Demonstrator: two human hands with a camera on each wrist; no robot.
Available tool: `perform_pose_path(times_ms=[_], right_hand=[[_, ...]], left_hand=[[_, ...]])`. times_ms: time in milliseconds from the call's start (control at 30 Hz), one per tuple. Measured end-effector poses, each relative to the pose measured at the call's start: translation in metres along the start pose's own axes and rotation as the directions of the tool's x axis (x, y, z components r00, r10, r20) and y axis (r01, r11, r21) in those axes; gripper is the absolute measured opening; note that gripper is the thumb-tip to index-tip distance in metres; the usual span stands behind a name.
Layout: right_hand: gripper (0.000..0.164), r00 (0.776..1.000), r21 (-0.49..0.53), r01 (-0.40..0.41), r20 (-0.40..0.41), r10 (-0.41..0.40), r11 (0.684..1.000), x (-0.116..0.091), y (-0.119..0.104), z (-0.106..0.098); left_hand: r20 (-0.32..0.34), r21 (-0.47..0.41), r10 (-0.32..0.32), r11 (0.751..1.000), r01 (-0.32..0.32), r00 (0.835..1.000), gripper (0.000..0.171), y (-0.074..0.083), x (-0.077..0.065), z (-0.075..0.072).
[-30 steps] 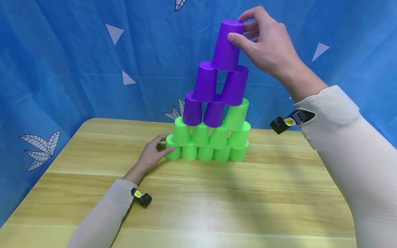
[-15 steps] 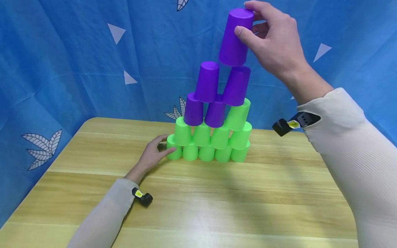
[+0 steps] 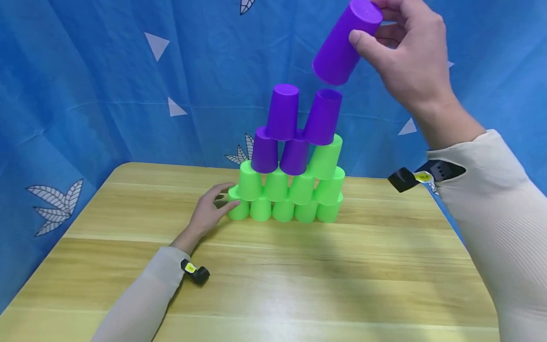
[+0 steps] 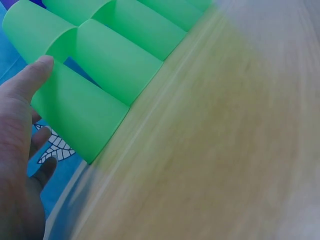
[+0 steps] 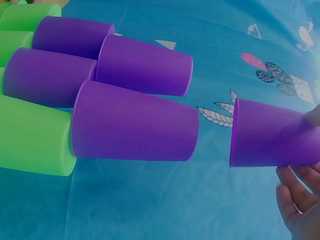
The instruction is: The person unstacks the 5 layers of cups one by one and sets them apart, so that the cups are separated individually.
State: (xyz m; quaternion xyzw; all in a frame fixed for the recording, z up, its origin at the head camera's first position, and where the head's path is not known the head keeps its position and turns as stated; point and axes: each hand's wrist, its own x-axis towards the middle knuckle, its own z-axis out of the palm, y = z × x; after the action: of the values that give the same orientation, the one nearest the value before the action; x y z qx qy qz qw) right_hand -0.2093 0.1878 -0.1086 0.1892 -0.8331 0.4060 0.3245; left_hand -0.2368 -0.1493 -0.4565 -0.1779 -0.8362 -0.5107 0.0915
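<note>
Right hand [image 3: 412, 57] grasps tilted purple tapered plastic cup [image 3: 339, 45], held apart above purple-and-green cup stack [image 3: 283, 114]. Left hand [image 3: 206, 213]: fingers loose, thumb against green tapered plastic cup [image 3: 240, 210], left end of bottom row, on wooden table [image 3: 273, 275].

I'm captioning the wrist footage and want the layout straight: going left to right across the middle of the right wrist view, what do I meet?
Lowest green cup, lowest stacked purple cup, printed leaves, held purple cup, right hand.
</note>
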Motion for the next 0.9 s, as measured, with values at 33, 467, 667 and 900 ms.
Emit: perform_pose_path(times_ms=[33,467,667,900], right_hand=[[0.050,1.000,0.004,-0.009,-0.009,0.009,1.000,-0.001,0.000,-0.002],[0.050,0.996,-0.105,-0.060,-0.073,0.052,0.993,-0.032,0.026,-0.036],[0.050,0.991,-0.163,-0.134,-0.018,0.133,0.977,-0.044,0.052,-0.046],[0.056,0.958,-0.260,-0.235,0.101,0.268,0.937,-0.065,0.086,-0.046]], left_hand=[[0.000,0.003,-0.001,1.000,0.001,1.000,0.057,0.000,0.000,0.000],[-0.002,0.014,-0.001,1.000,0.001,1.000,0.055,0.004,-0.001,0.000],[-0.003,0.019,-0.007,1.000,0.007,1.000,0.055,0.006,-0.002,-0.003],[-0.006,0.031,-0.005,0.999,0.006,1.000,0.054,0.005,-0.003,-0.003]])
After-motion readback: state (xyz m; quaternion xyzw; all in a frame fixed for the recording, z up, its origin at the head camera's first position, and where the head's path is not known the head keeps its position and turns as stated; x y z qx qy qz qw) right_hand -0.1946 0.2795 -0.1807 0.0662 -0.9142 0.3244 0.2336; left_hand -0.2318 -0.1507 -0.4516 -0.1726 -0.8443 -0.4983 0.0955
